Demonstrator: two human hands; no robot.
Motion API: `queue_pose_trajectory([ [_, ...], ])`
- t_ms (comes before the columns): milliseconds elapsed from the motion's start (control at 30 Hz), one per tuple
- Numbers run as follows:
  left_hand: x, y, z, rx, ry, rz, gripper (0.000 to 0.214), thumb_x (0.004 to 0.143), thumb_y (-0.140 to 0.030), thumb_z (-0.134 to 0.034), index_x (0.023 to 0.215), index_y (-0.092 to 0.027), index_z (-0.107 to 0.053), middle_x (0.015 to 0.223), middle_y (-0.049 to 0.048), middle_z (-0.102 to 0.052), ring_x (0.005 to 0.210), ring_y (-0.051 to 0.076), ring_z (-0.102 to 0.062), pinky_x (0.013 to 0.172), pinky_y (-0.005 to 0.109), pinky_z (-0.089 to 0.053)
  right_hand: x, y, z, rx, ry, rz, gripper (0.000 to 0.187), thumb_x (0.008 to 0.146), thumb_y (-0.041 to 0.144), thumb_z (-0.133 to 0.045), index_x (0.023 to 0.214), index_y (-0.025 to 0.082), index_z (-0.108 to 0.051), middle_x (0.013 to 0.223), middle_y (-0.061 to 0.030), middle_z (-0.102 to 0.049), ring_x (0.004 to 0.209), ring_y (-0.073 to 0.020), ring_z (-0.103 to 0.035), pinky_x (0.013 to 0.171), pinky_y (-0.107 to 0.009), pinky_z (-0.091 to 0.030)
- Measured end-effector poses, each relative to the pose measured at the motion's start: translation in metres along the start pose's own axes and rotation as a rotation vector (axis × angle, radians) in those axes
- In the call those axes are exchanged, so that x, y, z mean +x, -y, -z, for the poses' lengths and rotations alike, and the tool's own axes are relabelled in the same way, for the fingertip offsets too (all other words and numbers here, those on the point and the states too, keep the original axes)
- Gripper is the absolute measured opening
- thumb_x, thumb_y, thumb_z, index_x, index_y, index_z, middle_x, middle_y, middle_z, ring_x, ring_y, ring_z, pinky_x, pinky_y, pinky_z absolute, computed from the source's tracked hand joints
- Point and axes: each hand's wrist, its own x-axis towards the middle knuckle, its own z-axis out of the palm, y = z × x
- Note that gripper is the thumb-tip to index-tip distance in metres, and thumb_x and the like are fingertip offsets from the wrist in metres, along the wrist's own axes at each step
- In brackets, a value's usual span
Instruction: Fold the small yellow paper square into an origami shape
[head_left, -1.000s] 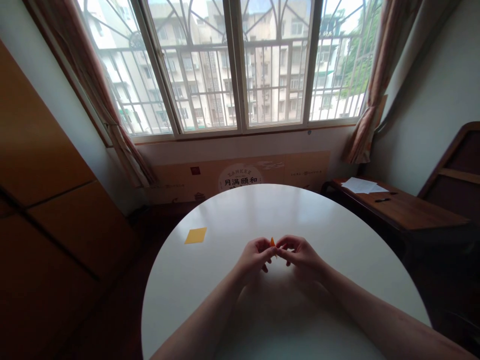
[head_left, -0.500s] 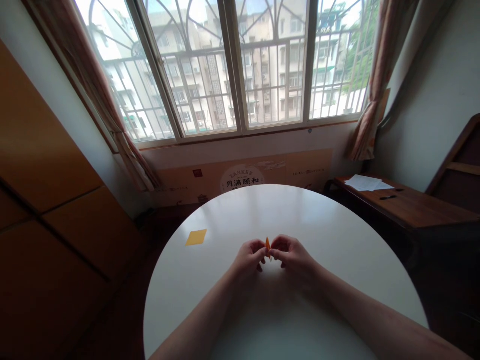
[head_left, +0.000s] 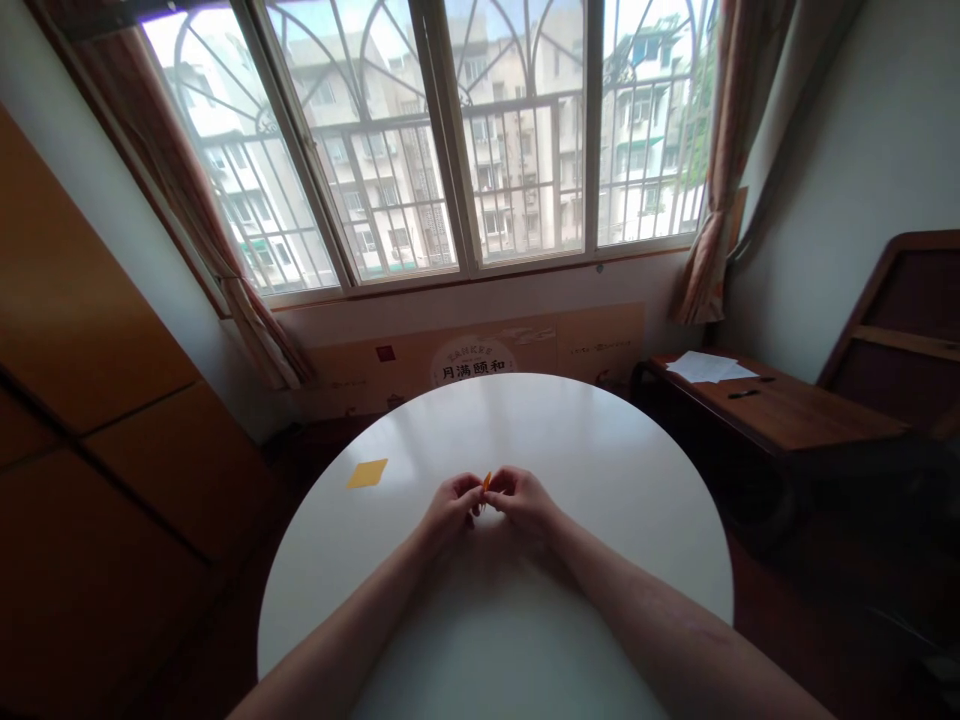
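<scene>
A small folded piece of orange-yellow paper [head_left: 487, 482] is pinched between my two hands above the white round table [head_left: 480, 610]. My left hand [head_left: 453, 503] holds it from the left with thumb and fingers closed. From the right, my right hand [head_left: 520, 496] grips it the same way, fingertips meeting close to the left ones. Most of the paper is covered by the fingers, so its folded shape cannot be made out. Farther left, a flat sheet of yellow paper [head_left: 367, 474] lies on the tabletop, apart from both hands.
Beyond the table's far edge stands a printed cardboard panel [head_left: 345, 375] under a barred window [head_left: 517, 190]. To the right, a wooden bench [head_left: 817, 410] carries white papers [head_left: 709, 367] and a black pen [head_left: 744, 394]. A wooden cabinet [head_left: 97, 350] is on the left.
The view has turned slightly right, so everything sits farther left in the picture. Both hands still hold the folded paper, now tilted differently, with less of it showing.
</scene>
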Motion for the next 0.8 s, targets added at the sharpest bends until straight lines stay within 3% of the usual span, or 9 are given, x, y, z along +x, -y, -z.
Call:
queue_pose_trajectory([
  [133,0.001,0.001,0.000,0.014,-0.007,0.006,0.034,0.071,-0.048,-0.071,0.072,-0.015,-0.063,0.056,-0.0014,-0.056,0.050,0.012,-0.051,0.045,0.021,-0.036,0.003,-0.008,-0.001,-0.053,0.042,0.007,0.018,0.088,0.032,-0.072,0.089,0.015,-0.068,0.085,-0.0027,-0.070,0.076,-0.0170,-0.066,0.070,-0.031,-0.054],
  [233,0.002,0.003,0.000,0.027,-0.015,0.009,0.033,0.072,-0.047,-0.072,0.073,-0.015,-0.064,0.057,-0.0015,-0.056,0.051,0.012,-0.052,0.046,0.021,-0.037,0.005,-0.016,-0.001,-0.089,0.086,-0.003,0.021,0.097,0.033,-0.062,0.107,0.014,-0.065,0.104,-0.0055,-0.068,0.087,-0.0184,-0.067,0.078,-0.037,-0.057],
  [400,0.001,0.007,0.000,0.063,0.004,0.023,0.026,0.091,-0.038,-0.065,0.081,-0.013,-0.063,0.067,-0.0028,-0.058,0.056,0.010,-0.054,0.051,0.022,-0.044,0.003,-0.018,-0.001,-0.108,0.130,-0.030,0.029,0.097,0.033,-0.061,0.120,0.015,-0.061,0.118,-0.0085,-0.064,0.098,-0.0222,-0.066,0.084,-0.041,-0.057],
  [633,-0.003,0.006,0.001,0.092,0.032,0.009,0.021,0.096,-0.033,-0.061,0.091,-0.013,-0.063,0.079,-0.0006,-0.063,0.063,0.011,-0.059,0.058,0.025,-0.052,-0.001,-0.005,-0.001,-0.059,0.168,-0.039,0.029,0.097,0.032,-0.062,0.121,0.015,-0.061,0.118,-0.0086,-0.064,0.098,-0.0220,-0.066,0.083,-0.041,-0.057],
  [800,-0.003,0.007,0.004,0.035,0.028,-0.008,0.025,0.087,-0.037,-0.068,0.081,-0.013,-0.063,0.068,-0.0020,-0.059,0.056,0.010,-0.054,0.050,0.021,-0.043,-0.003,0.000,-0.001,-0.001,0.144,-0.032,0.022,0.097,0.032,-0.063,0.108,0.014,-0.064,0.101,-0.0050,-0.068,0.083,-0.0173,-0.067,0.074,-0.035,-0.058],
])
